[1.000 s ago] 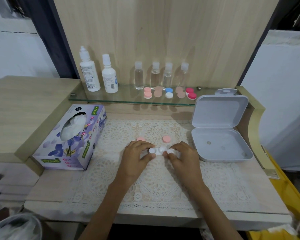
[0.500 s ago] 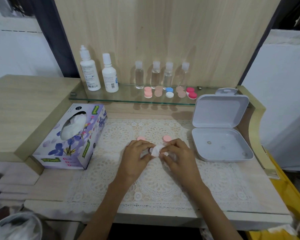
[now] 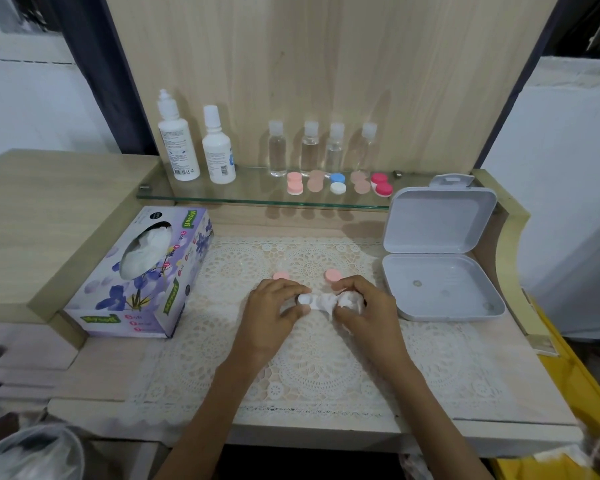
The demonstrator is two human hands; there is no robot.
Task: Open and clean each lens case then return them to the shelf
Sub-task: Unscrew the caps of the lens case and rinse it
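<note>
A white lens case with its caps off lies over the lace mat. My left hand pinches its left cup. My right hand holds a crumpled white tissue pressed against the case's right cup. Two pink caps lie on the mat just behind my hands. Several closed lens cases stand on the glass shelf: pink, tan, blue and white, tan, and red.
A purple tissue box sits at the left. An open white plastic box stands at the right. Two white solution bottles and several small clear bottles line the shelf's back.
My right hand has brought the tissue from the case's middle over to its right cup. My left hand keeps its hold on the left cup.
</note>
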